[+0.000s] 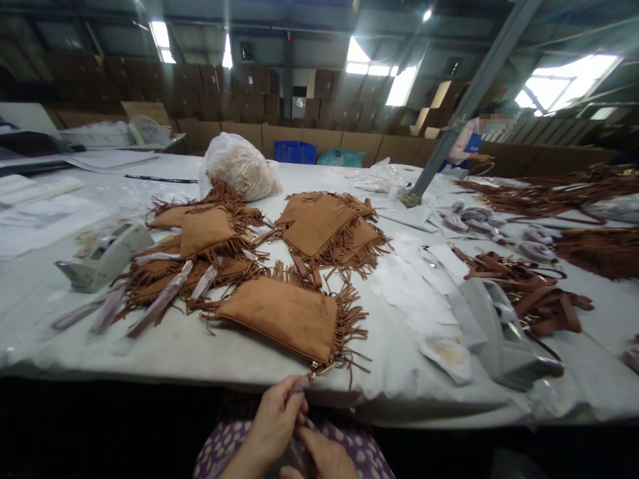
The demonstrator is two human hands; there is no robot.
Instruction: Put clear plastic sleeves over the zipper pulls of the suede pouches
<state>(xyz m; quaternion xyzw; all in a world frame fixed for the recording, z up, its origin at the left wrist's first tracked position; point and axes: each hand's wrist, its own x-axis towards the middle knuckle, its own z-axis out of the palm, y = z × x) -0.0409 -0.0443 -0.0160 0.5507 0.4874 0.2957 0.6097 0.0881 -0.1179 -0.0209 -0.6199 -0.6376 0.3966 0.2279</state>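
At the table's front edge, my left hand (277,416) is closed in a pinch on a strap wrapped in clear film (298,456). My right hand (327,454) grips the same wrapped strap lower down, over my lap, partly cut off by the frame's bottom. Just beyond my left fingertips lies a tan fringed bag (284,316), flat on the table, its gold metal clasp (319,368) hanging toward me. Whether the strap joins this clasp is too small to tell. More fringed bags (319,226) are stacked behind it, and a second pile (207,233) sits to the left with several film-wrapped straps (162,299).
Grey tape dispensers stand left (107,256) and right (499,332). Loose brown straps (534,286) lie beside the right one. A stuffed plastic bag (239,166) sits behind the piles. A slanted metal post (459,113) rises from the table; a co-worker (466,143) stands beyond it.
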